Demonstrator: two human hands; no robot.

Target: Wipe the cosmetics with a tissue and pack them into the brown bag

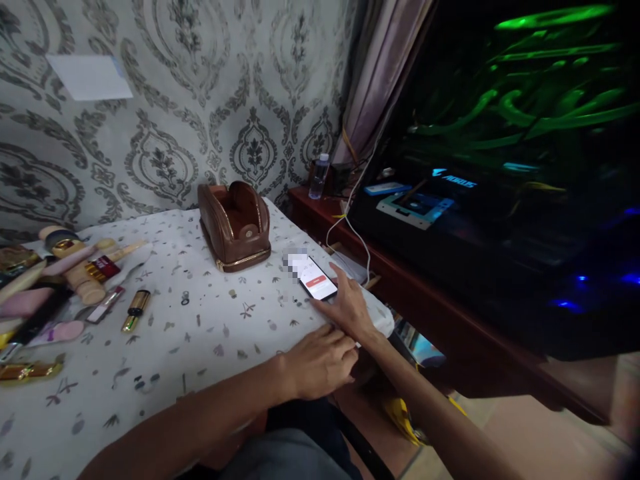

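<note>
A phone with a lit white screen and a red button lies on the patterned white cloth near its right edge. My right hand is at the phone's lower right, thumb and fingers apart, touching or nearly touching its edge. My left hand rests on the table edge just below, fingers curled, and whether anything is under them is hidden. Behind the phone to the left stands a brown bag, unzipped and gaping. A gold and black tube lies farther left.
Cosmetics and brushes are heaped at the far left. A plastic bottle stands on the dark red desk at the back, with a white cable hanging down. A dark glossy panel fills the right.
</note>
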